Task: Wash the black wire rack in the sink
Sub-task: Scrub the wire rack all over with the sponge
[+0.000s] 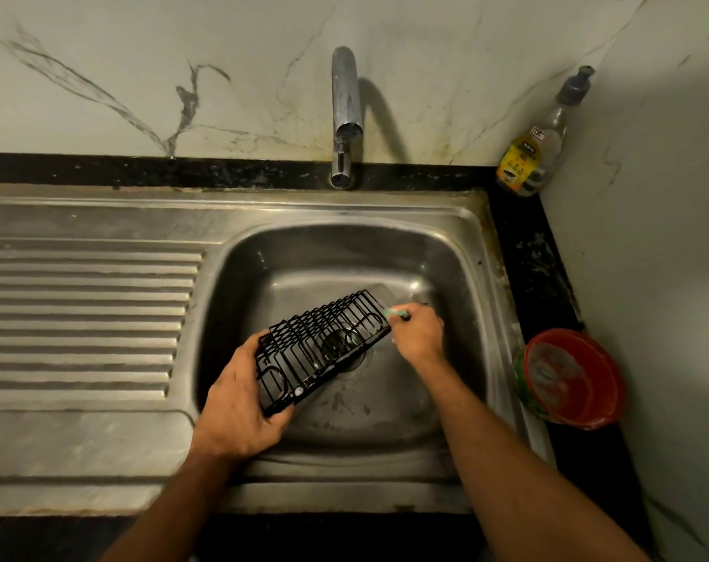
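Note:
The black wire rack (324, 350) is held tilted over the steel sink (478, 253) basin, above the drain. My left hand (239, 403) grips its near-left end, fingers curled round the frame. My right hand (419, 334) holds a small green scrubber (397, 313) against the rack's far-right end. No water runs from the tap (345, 115).
A ribbed steel drainboard (81, 318) lies left of the basin. On the black counter stand a soap dispenser bottle (535, 156) at the back right corner and a red tub (567, 379) at the right. Marble walls close the back and right.

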### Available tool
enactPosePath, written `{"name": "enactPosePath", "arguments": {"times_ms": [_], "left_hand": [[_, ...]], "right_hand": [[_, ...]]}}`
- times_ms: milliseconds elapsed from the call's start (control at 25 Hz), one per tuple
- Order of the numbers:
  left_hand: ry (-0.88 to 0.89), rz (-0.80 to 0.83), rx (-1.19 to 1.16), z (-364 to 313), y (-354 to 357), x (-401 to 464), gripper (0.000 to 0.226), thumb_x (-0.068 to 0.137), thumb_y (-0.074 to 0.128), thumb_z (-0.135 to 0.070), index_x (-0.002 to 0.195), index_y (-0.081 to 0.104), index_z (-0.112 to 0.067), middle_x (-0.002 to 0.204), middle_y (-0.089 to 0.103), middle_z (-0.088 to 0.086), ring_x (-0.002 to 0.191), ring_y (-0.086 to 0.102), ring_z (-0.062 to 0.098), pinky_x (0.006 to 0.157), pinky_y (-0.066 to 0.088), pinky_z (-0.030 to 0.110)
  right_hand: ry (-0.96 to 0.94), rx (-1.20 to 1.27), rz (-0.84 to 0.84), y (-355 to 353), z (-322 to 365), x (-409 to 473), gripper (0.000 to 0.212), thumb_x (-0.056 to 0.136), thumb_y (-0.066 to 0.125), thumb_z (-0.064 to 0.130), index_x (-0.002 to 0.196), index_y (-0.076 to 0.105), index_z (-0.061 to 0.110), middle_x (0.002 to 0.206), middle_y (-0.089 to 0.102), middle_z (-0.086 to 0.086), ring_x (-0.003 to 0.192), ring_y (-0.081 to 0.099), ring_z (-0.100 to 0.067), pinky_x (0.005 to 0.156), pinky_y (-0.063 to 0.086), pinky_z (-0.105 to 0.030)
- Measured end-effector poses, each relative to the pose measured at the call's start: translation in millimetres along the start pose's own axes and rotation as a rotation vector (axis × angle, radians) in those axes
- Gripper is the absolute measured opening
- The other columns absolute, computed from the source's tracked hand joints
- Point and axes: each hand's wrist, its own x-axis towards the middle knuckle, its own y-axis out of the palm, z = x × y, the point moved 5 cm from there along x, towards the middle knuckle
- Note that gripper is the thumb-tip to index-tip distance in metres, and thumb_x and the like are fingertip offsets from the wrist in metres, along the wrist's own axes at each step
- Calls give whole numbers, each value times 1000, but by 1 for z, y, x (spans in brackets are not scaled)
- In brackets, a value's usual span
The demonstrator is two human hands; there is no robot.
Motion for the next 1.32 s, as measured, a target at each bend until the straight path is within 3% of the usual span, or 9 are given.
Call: {"name": "enactPosePath", "arguments": {"times_ms": [120, 240, 320, 480, 640, 840, 1040, 1200, 1320], "left_hand": [[-60, 8, -17, 5, 0, -1, 108, 62, 87, -25, 154, 30, -24, 140, 56, -3, 126, 56, 15, 112, 36, 23], [-33, 14, -9, 9, 2, -1, 101, 59, 80, -27, 150, 37, -18, 138, 58, -1, 125, 57, 18, 108, 31, 13], [-35, 13, -13, 8, 3, -1, 95, 60, 75, -28, 147, 39, -16, 135, 58, 0, 122, 57, 18, 105, 30, 10], [-34, 9, 17, 10, 5, 0, 92, 61, 68, -30, 146, 38, -14, 134, 55, 2, 122, 57, 22, 106, 39, 23], [-50, -5, 47, 12, 4, 0, 92, 59, 67, -27, 145, 41, -6, 133, 57, 6, 122, 55, 24, 106, 34, 18], [-60, 20, 49, 9, 4, 1, 93, 60, 69, -26, 146, 41, -6, 135, 57, 6, 123, 57, 24, 105, 39, 23], [-98, 39, 36, 3, 1, -1, 94, 61, 70, -29, 147, 40, -8, 136, 57, 5, 125, 58, 26, 104, 40, 24], [-97, 38, 34, 7, 2, 1, 93, 62, 76, -22, 147, 39, -12, 135, 56, 1, 123, 57, 22, 102, 32, 11], [-78, 45, 37, 7, 3, 1, 92, 61, 74, -22, 146, 40, -12, 133, 56, 2, 121, 57, 22, 103, 31, 9]], "right_hand": [[-89, -10, 76, 1, 16, -30, 16, 85, 69, 23, 99, 77, 26, 91, 76, 9, 79, 71, -11, 82, 58, -29], [-247, -29, 126, 3, 25, -65, 17, 85, 70, 18, 97, 76, 27, 88, 70, 20, 79, 64, 2, 77, 49, -14], [-295, -26, 127, 3, 26, -67, 16, 85, 71, 18, 97, 76, 27, 88, 71, 20, 80, 64, 2, 76, 50, -14], [-223, -69, 108, 2, 22, -47, 15, 87, 69, 21, 101, 75, 24, 96, 74, 4, 84, 66, -12, 78, 54, -25], [-329, -78, 170, -2, 35, -78, 17, 86, 69, 18, 98, 75, 28, 92, 67, 19, 79, 57, 5, 76, 39, 0], [-517, 90, 163, 6, 73, -108, 29, 85, 69, 13, 108, 76, 30, 105, 69, 13, 96, 61, -1, 88, 45, -11], [-571, -25, 157, 20, 103, -105, 20, 91, 68, 30, 109, 76, 27, 106, 75, 7, 96, 68, -7, 94, 51, -26], [-435, 32, 200, 15, 82, -99, 16, 93, 65, 38, 85, 77, 32, 75, 73, 9, 67, 69, -7, 69, 61, -37], [-427, -87, 136, 15, 81, -87, 45, 87, 58, 63, 59, 60, 28, 59, 64, 5, 56, 64, -13, 59, 57, -39]]}}
